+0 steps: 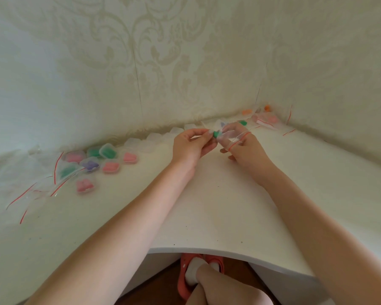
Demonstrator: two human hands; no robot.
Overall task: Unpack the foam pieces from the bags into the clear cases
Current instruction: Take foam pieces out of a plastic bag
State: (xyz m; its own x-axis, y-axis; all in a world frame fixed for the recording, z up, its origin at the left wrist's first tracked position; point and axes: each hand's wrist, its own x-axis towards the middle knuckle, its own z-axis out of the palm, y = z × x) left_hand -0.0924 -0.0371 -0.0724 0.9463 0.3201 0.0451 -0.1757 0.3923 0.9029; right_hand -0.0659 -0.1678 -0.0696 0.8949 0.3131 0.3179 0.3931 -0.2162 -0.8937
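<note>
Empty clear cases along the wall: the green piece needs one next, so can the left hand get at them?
Probably yes: the empty clear cases lie just beyond the left hand, nothing between, though it pinches the green piece.

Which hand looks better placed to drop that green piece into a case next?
Probably the left hand: its fingers already pinch the green foam piece, while the right hand is busy holding the clear bag. Empty clear cases also lie on its side.

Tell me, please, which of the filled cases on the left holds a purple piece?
The purple case in the middle of the cluster, between a green case and a pink case; the others hold pink or green.
</note>
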